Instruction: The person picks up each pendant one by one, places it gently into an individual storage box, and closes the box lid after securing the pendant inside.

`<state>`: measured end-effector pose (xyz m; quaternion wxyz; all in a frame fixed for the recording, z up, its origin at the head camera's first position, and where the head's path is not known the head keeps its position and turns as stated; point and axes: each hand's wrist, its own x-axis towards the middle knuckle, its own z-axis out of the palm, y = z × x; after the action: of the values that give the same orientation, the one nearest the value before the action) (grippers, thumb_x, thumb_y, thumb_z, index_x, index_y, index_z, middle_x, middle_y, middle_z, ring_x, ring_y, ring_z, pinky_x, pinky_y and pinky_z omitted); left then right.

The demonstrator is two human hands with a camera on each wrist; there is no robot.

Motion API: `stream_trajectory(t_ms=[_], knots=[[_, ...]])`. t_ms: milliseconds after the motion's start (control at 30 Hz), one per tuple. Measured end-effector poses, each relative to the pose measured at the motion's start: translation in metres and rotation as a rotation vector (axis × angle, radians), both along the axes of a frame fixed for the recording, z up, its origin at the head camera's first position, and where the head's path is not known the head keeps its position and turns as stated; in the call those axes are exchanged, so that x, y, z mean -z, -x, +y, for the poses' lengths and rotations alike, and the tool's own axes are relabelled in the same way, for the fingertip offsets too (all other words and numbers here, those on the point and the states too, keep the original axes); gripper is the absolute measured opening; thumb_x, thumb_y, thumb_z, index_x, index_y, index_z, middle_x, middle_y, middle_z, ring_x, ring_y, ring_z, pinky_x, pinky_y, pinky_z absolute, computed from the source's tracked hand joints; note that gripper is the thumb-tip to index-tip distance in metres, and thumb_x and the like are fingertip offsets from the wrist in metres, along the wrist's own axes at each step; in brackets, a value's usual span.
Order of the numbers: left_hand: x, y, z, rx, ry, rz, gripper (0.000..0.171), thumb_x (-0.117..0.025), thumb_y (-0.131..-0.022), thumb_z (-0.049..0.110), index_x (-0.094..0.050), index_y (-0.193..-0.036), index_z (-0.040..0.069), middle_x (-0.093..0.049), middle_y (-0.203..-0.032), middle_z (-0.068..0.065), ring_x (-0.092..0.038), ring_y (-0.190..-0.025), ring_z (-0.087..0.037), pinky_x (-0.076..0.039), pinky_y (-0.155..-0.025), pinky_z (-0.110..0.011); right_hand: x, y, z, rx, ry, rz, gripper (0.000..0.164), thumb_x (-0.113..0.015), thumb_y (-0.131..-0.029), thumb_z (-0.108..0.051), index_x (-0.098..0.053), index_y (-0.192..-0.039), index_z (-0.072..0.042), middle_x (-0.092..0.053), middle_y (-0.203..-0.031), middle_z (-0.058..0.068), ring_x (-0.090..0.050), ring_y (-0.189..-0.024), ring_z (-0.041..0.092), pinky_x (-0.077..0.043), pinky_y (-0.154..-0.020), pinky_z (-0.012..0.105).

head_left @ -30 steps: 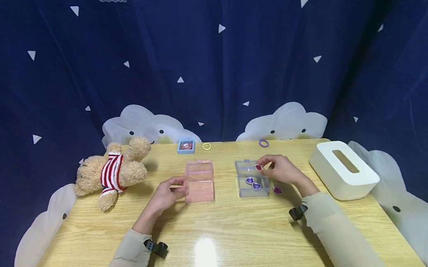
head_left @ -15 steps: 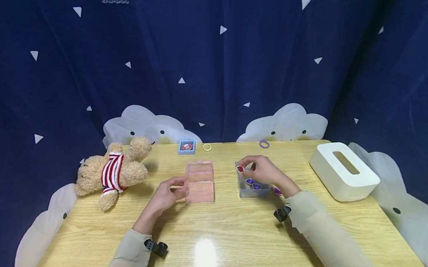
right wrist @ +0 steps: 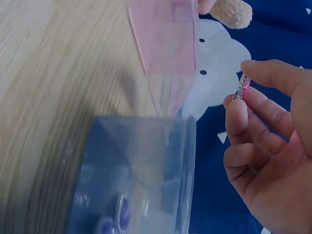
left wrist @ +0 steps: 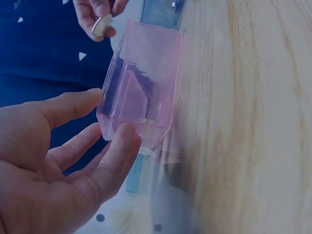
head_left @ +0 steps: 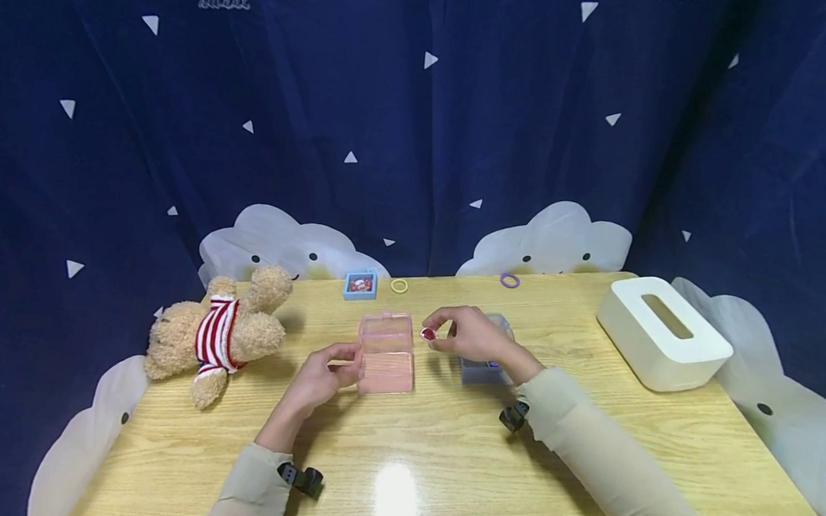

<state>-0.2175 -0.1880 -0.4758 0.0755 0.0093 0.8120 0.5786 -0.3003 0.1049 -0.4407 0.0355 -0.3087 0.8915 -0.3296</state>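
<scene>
Dark blue curtain (head_left: 392, 145) printed with white triangles and clouds closes off the far side of a light wood-grained table (head_left: 401, 425). We judge the step in hand to be the placing of a red gem (head_left: 428, 334), held near the pink box (head_left: 387, 372) but not yet inside it. If so, the next move calls for a short shift toward 8 o'clock, a lowering into one section and a release of the pinch, with the box kept steady.

We find the gem at the 9 o'clock end of the right hand (head_left: 475, 334), pinched between thumb and fingertips, raised off the table and apart from both boxes; the right wrist view shows its beaded silvery rim. From the left hand (head_left: 320, 375) it lies toward 2 o'clock, beyond the pink box. That hand holds the box at its 9 o'clock side, thumb and fingers about the edge; how firmly, we cannot tell.

At 3 o'clock from the pink box stands a clear bluish box (head_left: 484, 375), partly hidden by the right hand; the right wrist view shows purple gems (right wrist: 125, 214) in it. We note a teddy bear (head_left: 216, 336) at 9 o'clock from the pink box.
</scene>
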Motion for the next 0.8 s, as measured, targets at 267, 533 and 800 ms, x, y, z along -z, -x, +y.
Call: stream_trajectory(t_ms=[267,533,800], knots=[[0.002,0.000,0.000,-0.011,0.002,0.002,0.052,-0.071,-0.090,0.003,-0.055,-0.140,0.003,-0.059,-0.132,-0.022,-0.066,-0.113,-0.030,-0.057,-0.086,-0.032,0.007,-0.003,-0.024,-0.066,-0.011,-0.005,0.027,-0.077,-0.084,-0.019,-0.074,-0.110,-0.018,-0.073,-0.100,-0.005,-0.057,-0.065,0.003,-0.048,-0.062,0.020],[-0.001,-0.002,0.004,-0.035,0.017,0.006,0.051,-0.069,-0.090,-0.001,-0.055,-0.139,0.000,-0.060,-0.130,-0.024,-0.066,-0.111,-0.032,-0.056,-0.085,-0.030,0.017,-0.004,-0.040,-0.108,-0.044,-0.003,0.025,-0.078,-0.084,-0.015,-0.074,-0.108,-0.016,-0.074,-0.104,-0.002,-0.061,-0.073,0.006,-0.050,-0.071,0.020],[0.003,0.001,0.000,-0.026,0.013,-0.003,0.051,-0.072,-0.089,0.003,-0.057,-0.138,0.004,-0.062,-0.128,-0.019,-0.068,-0.104,-0.025,-0.057,-0.082,-0.029,0.020,-0.006,-0.053,-0.144,-0.089,-0.012,0.023,-0.080,-0.084,-0.020,-0.074,-0.106,-0.018,-0.075,-0.098,-0.009,-0.064,-0.083,0.012,-0.050,-0.077,0.026]])
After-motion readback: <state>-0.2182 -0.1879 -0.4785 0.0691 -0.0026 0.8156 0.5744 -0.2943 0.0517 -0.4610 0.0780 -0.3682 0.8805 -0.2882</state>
